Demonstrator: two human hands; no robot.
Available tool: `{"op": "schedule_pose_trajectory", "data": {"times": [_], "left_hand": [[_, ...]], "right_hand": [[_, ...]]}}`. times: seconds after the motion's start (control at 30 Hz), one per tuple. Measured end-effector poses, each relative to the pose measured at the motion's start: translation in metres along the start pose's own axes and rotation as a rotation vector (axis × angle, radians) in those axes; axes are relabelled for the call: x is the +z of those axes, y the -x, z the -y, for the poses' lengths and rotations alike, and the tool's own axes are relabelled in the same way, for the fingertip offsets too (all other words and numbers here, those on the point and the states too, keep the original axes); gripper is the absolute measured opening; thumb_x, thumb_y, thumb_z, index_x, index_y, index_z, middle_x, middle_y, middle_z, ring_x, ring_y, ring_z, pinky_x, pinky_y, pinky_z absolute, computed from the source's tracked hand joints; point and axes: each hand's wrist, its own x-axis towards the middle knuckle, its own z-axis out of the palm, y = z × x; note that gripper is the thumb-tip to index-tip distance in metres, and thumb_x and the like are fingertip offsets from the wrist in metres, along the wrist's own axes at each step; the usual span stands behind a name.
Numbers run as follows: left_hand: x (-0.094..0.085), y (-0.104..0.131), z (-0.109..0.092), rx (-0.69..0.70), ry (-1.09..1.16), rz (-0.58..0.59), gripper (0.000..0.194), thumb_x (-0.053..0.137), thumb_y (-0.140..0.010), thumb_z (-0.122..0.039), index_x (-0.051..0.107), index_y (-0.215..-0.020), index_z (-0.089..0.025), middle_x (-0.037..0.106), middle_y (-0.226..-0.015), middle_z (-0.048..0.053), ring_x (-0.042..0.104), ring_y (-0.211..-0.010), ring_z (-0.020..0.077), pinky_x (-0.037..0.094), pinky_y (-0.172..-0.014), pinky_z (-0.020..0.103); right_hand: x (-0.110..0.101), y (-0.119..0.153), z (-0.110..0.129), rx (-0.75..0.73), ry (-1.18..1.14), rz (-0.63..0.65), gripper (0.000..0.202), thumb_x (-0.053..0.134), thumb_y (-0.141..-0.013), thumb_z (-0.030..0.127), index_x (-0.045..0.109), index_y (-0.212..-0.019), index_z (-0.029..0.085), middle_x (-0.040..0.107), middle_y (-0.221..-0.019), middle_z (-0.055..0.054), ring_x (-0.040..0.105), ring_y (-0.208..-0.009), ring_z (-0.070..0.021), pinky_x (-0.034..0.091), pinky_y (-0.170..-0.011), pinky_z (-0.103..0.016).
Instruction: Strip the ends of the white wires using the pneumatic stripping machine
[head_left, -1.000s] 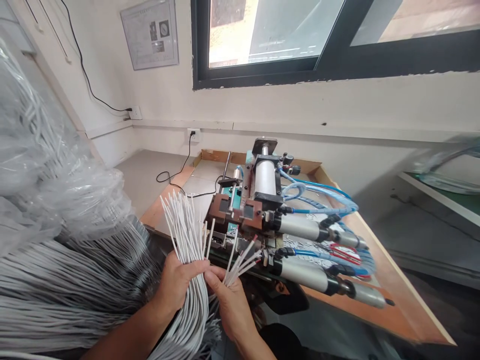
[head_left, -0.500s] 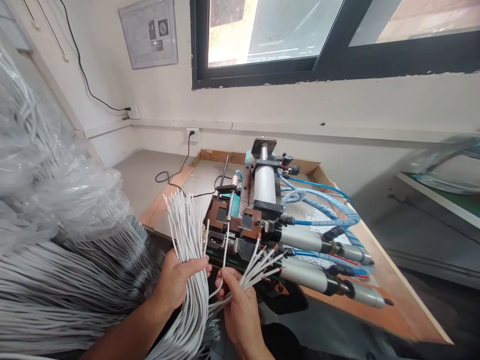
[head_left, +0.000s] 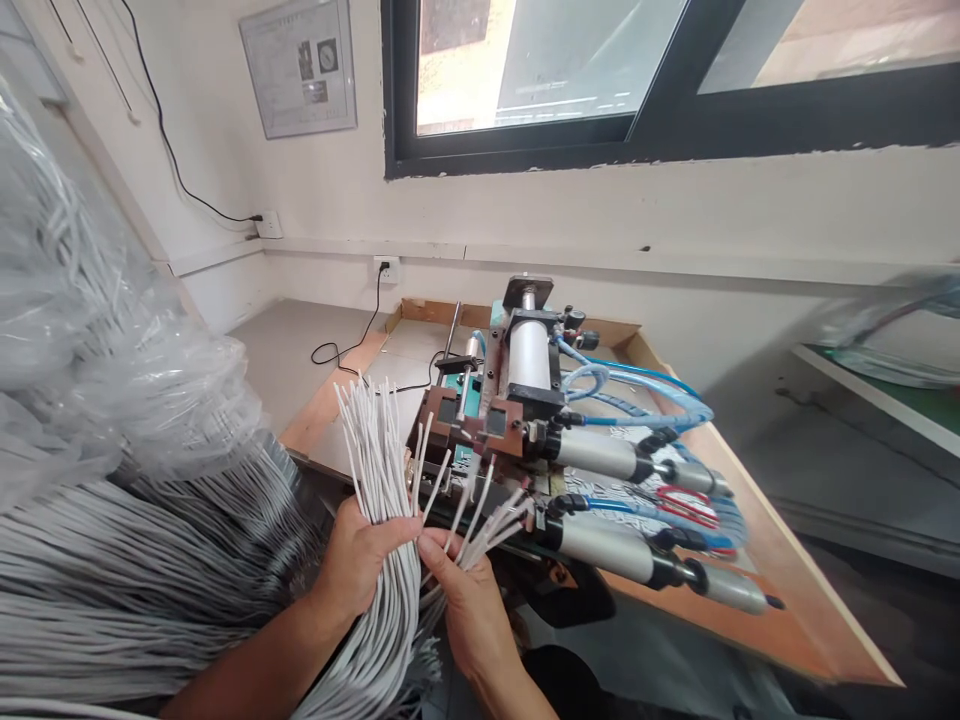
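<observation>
A thick bundle of grey-white cables [head_left: 397,590] is gripped by my left hand [head_left: 356,565], the ends fanning upward above the fist. My right hand [head_left: 465,590] is closed round a smaller group of cables [head_left: 487,525], whose ends point up and right. Its thumb and fingertips touch the edge of the left bundle beside my left thumb. Just beyond the hands stands a pneumatic machine [head_left: 529,360] with brown blocks [head_left: 504,425] and silver cylinders [head_left: 600,545]. The cable ends lie in front of its lower part.
Large heaps of grey cable [head_left: 135,560], partly under clear plastic [head_left: 150,370], fill the left side. The machine sits in a wooden-edged tray [head_left: 810,580]. Blue hoses [head_left: 675,400] curve at its right. A shelf [head_left: 892,405] stands at far right.
My right hand has moved left and slightly up against the left bundle. The cable that reached up to the machine has come away, and the machine's brown blocks and upper cylinder have shifted.
</observation>
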Motion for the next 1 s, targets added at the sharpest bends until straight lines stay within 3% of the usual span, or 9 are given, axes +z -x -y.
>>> {"op": "schedule_pose_trajectory", "data": {"times": [0.13,0.4,0.6,0.7,0.8,0.93,1.0], "left_hand": [[0.002,0.0,-0.001,-0.009,0.007,-0.007,0.01,0.068,-0.058,-0.011,0.066,-0.068,-0.012,0.066,-0.062,0.0,0.057,-0.059,0.0146,0.045,-0.062,0.026],[0.005,-0.001,-0.005,-0.097,0.069,-0.07,0.017,0.07,-0.056,-0.012,0.064,-0.072,-0.014,0.065,-0.06,-0.001,0.06,-0.056,0.0159,0.048,-0.061,0.029],[0.006,-0.002,-0.006,0.029,-0.031,-0.042,0.011,0.067,-0.058,-0.011,0.063,-0.069,-0.012,0.063,-0.063,0.0,0.057,-0.06,0.0156,0.047,-0.064,0.029],[0.005,-0.003,-0.002,0.061,-0.105,-0.04,0.011,0.066,-0.059,-0.012,0.064,-0.069,-0.012,0.064,-0.064,0.001,0.057,-0.063,0.0168,0.045,-0.065,0.028],[0.005,-0.003,0.0,0.049,-0.124,-0.032,0.011,0.067,-0.059,-0.014,0.064,-0.07,-0.012,0.064,-0.064,0.001,0.057,-0.064,0.0175,0.045,-0.065,0.028],[0.004,-0.002,0.001,0.01,-0.13,-0.022,0.01,0.068,-0.059,-0.017,0.065,-0.068,-0.013,0.065,-0.062,0.001,0.058,-0.061,0.0172,0.045,-0.062,0.028],[0.003,-0.001,0.002,-0.025,-0.095,-0.023,0.01,0.068,-0.059,-0.017,0.066,-0.067,-0.013,0.064,-0.059,0.001,0.058,-0.058,0.0163,0.045,-0.06,0.027]], "right_hand": [[-0.002,0.0,-0.005,-0.076,-0.059,-0.086,0.017,0.066,-0.067,0.034,0.063,-0.066,0.018,0.059,-0.063,0.001,0.048,-0.06,-0.0138,0.037,-0.063,-0.026],[0.001,-0.004,0.007,-0.058,-0.159,-0.2,0.027,0.065,-0.066,0.034,0.052,-0.05,0.016,0.045,-0.05,0.004,0.037,-0.05,-0.0104,0.03,-0.051,-0.023],[0.002,-0.006,0.011,-0.005,-0.2,-0.212,0.027,0.066,-0.065,0.033,0.053,-0.048,0.017,0.047,-0.05,0.004,0.041,-0.05,-0.0109,0.033,-0.053,-0.023],[0.003,-0.005,0.01,0.043,-0.213,-0.087,0.017,0.067,-0.065,0.033,0.063,-0.061,0.016,0.055,-0.057,0.002,0.047,-0.056,-0.013,0.037,-0.059,-0.025],[0.003,-0.003,0.008,0.061,-0.177,0.016,0.021,0.071,-0.062,0.033,0.066,-0.072,0.015,0.061,-0.064,-0.001,0.051,-0.061,-0.0153,0.039,-0.064,-0.028],[-0.003,0.001,0.002,-0.071,-0.037,-0.128,0.02,0.069,-0.065,0.036,0.063,-0.062,0.016,0.053,-0.051,0.003,0.043,-0.051,-0.0112,0.035,-0.055,-0.024],[-0.006,0.004,-0.001,-0.098,0.005,-0.138,0.022,0.065,-0.069,0.037,0.063,-0.063,0.016,0.051,-0.05,0.003,0.041,-0.05,-0.0106,0.033,-0.053,-0.024]]}}
